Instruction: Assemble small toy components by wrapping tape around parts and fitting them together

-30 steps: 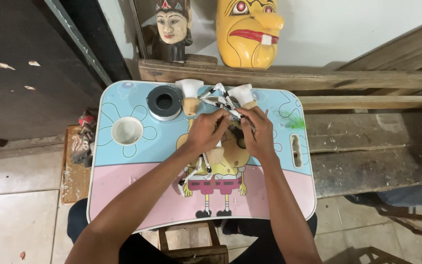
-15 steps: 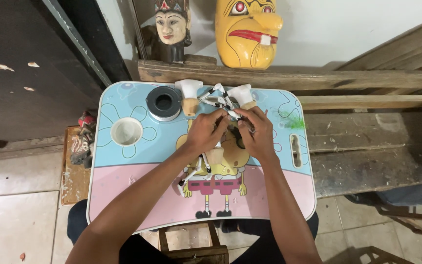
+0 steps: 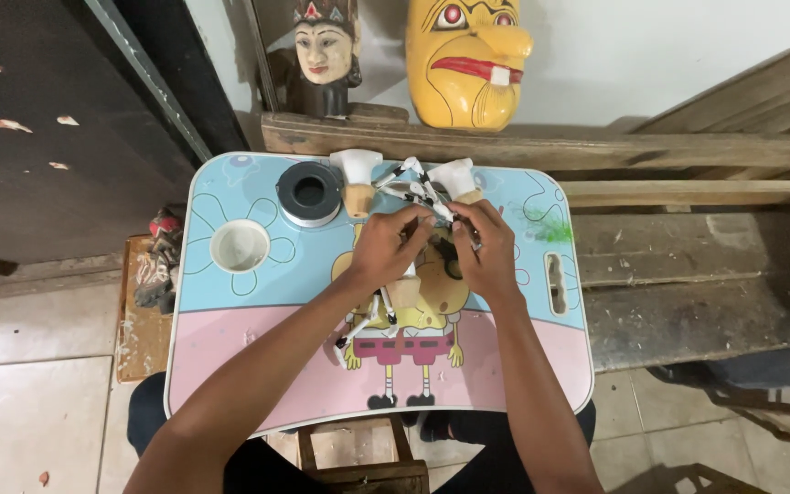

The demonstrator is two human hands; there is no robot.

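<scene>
Both my hands meet over the middle of a small cartoon-printed lap table (image 3: 230, 348). My left hand (image 3: 388, 245) and my right hand (image 3: 482, 247) pinch a small black-and-white striped puppet piece (image 3: 413, 187) between their fingers. Thin white sticks (image 3: 366, 320) poke out below my left hand. Two small wooden figures with white tops stand just beyond: one (image 3: 357, 179) on the left, another (image 3: 457, 180) on the right. What lies under my palms is hidden.
A black and silver tape roll (image 3: 309, 193) and a round white cup holder (image 3: 240, 246) sit at the table's left. A carved painted head (image 3: 324, 53) and a yellow mask (image 3: 466, 57) rest on the wooden plank (image 3: 688, 151) behind. Small figures (image 3: 159, 261) lie left, on a board.
My hands stay in place and only the fingers shift slightly on the striped piece.
</scene>
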